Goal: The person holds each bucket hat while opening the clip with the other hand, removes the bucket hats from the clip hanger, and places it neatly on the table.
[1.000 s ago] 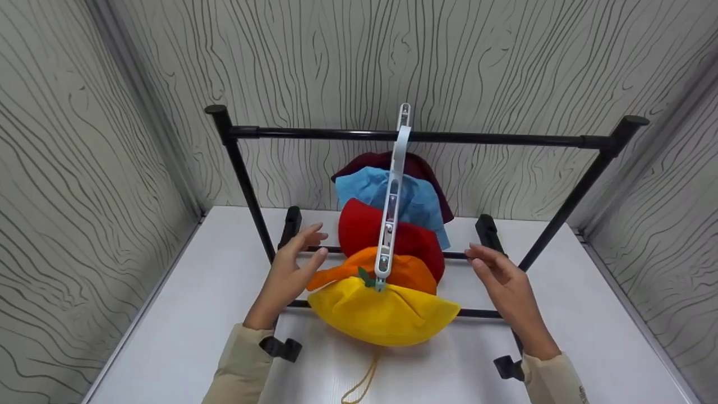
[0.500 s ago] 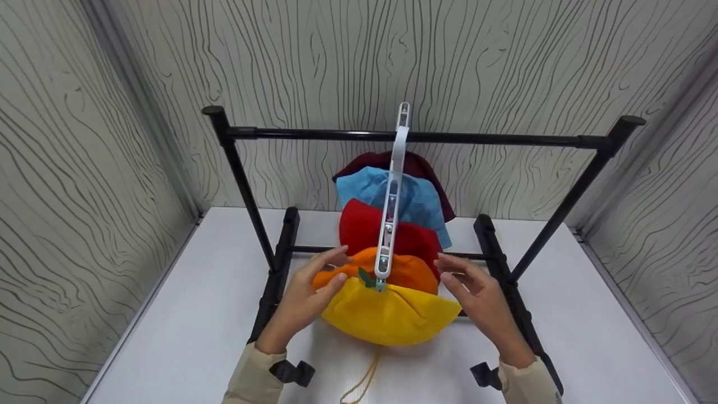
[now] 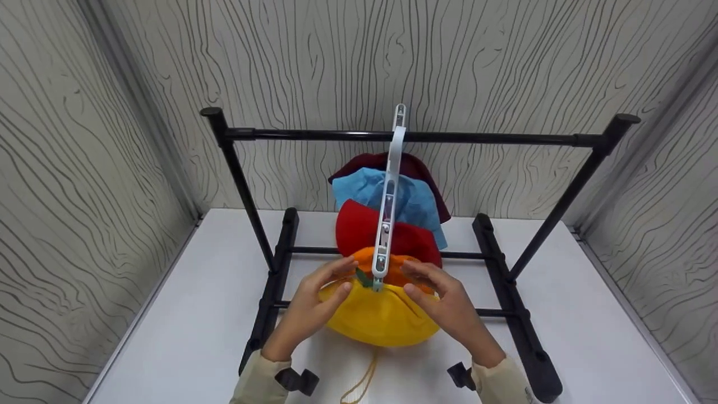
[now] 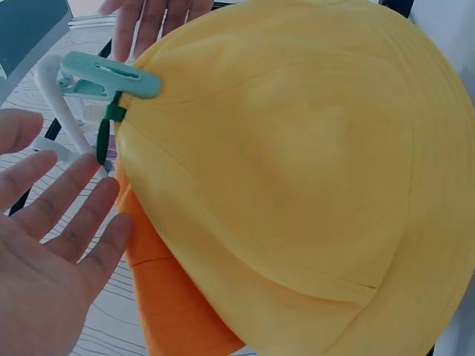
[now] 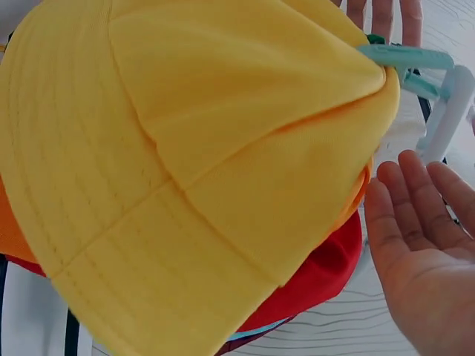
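A yellow hat [image 3: 381, 320] with a small green leaf tab [image 4: 103, 139] hangs from a mint-green clip [image 4: 111, 76] at the near end of a white hanger [image 3: 387, 207]. Behind it on the same hanger hang orange [image 3: 399, 276], red [image 3: 412, 241], light blue [image 3: 418, 199] and maroon [image 3: 418, 165] hats. My left hand [image 3: 314, 303] is spread at the yellow hat's left side, fingertips near the leaf tab. On the other side my right hand [image 3: 449, 303] is held with its fingers extended near the clip. Neither hand grips anything; whether fingertips touch the cloth is unclear.
A black rack stands on a white table [image 3: 185, 314], its top bar [image 3: 314, 134] carrying the hanger. Black side feet [image 3: 527, 342] run toward the front. A yellow cord [image 3: 363, 379] dangles below the yellow hat. Patterned walls [image 3: 314, 62] enclose the back and sides.
Both hands have moved inward from beyond the hats' sides to the upper edge of the yellow hat, near the clip. The hats and hanger stay nearly in place.
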`<state>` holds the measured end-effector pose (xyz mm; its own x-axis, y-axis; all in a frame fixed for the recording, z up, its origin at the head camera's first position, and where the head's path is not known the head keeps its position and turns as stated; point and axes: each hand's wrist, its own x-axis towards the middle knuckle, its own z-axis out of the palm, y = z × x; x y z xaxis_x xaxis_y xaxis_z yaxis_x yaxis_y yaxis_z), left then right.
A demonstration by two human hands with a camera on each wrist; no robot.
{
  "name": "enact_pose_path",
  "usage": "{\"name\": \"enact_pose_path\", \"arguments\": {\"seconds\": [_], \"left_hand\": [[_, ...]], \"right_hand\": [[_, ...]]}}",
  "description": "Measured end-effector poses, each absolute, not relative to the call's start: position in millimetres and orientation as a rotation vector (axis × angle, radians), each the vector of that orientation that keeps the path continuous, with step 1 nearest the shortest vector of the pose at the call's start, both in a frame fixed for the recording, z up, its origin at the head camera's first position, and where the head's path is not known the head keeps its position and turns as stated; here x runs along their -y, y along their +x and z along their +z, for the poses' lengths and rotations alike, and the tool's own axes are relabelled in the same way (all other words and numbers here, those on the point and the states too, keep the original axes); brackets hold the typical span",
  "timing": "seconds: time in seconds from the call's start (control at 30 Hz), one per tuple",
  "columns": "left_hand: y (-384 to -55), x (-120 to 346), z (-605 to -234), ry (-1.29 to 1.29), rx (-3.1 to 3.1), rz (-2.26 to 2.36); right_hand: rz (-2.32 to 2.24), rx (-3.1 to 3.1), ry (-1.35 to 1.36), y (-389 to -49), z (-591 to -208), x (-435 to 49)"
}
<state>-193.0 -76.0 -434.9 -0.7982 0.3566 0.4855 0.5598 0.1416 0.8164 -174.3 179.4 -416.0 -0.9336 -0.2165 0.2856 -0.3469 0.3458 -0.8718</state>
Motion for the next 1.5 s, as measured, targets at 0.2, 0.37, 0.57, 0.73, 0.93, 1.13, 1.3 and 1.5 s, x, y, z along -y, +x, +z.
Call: {"name": "enact_pose_path", "arguments": {"seconds": [0.2, 0.37, 0.57, 0.73, 0.93, 1.13, 1.3, 1.5], "left_hand": [[-195.3, 75.0, -441.3, -0.882, 2.274, -1.721], [-197.6, 74.3, -444.5, -0.864, 2.305, -1.704], [-199.9, 70.8, -447.1, -0.857, 2.34, -1.707], [-200.5, 66.9, -449.1, -0.83, 2.369, -1.71], [-199.3, 63.8, -449.8, -0.818, 2.426, -1.669], [-198.9, 61.6, -455.2, -0.81, 2.482, -1.605], [-198.4, 58.8, -456.1, -0.831, 2.49, -1.586], [-199.0, 55.5, -455.9, -0.875, 2.452, -1.539]], "right_hand": [[1.58, 2.531, 0.57, -175.0, -414.0, -167.4], [1.587, 2.55, 0.578, -177.2, -413.8, -162.3], [1.659, 2.56, 0.593, -179.0, -415.4, -157.2], [1.68, 2.556, 0.595, -179.4, -416.1, -153.2], [1.708, 2.551, 0.555, -179.6, -416.4, -149.6], [1.72, 2.551, 0.523, -177.9, -415.8, -147.1], [1.722, 2.543, 0.508, -176.3, -414.9, -145.8], [1.726, 2.512, 0.528, -175.8, -414.3, -146.2]]}}
